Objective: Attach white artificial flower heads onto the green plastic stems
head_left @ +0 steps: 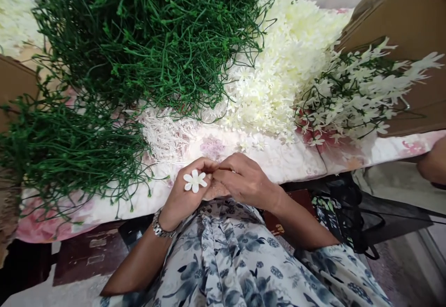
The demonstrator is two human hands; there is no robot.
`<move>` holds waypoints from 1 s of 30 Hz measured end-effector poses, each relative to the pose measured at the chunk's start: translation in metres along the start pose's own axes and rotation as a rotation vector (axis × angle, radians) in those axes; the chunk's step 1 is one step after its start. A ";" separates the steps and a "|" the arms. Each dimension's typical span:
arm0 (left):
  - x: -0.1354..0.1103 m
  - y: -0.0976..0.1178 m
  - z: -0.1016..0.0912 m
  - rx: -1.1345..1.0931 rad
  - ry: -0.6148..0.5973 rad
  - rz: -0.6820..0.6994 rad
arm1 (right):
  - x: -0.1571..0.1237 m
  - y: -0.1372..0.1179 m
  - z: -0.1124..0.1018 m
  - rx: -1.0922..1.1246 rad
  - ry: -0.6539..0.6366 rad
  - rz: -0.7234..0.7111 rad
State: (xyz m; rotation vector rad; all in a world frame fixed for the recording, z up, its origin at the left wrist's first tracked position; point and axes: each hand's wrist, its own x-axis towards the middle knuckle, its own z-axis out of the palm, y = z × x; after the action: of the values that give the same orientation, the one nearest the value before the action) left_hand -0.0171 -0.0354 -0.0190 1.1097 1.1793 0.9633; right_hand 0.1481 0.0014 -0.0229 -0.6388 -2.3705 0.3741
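Note:
My left hand, with a metal-band watch at the wrist, is closed near the table's front edge. One white artificial flower with a pale yellow centre stands out at its thumb side, face up, held in that hand. My right hand meets it at the fingertips, its fingers pinched together. Whatever lies between the right fingers is too small or hidden to name. Beyond the hands, thin white plastic stems lie on the cloth, beside a heap of loose white flower heads.
A tall pile of green plastic stems covers the back left, with a smaller bunch before it. White flowers on green stems lean by a cardboard box on the right. Another person's hand shows at the right edge. Floral cloth covers the table.

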 end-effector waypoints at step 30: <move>0.009 -0.013 0.019 -0.178 0.219 0.107 | -0.005 0.011 -0.028 0.299 0.163 0.402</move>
State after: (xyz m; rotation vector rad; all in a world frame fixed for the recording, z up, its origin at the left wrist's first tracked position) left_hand 0.0028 -0.0316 -0.0332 0.9498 1.1913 1.2729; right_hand 0.1735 0.0104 -0.0090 -0.9597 -1.9722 0.8019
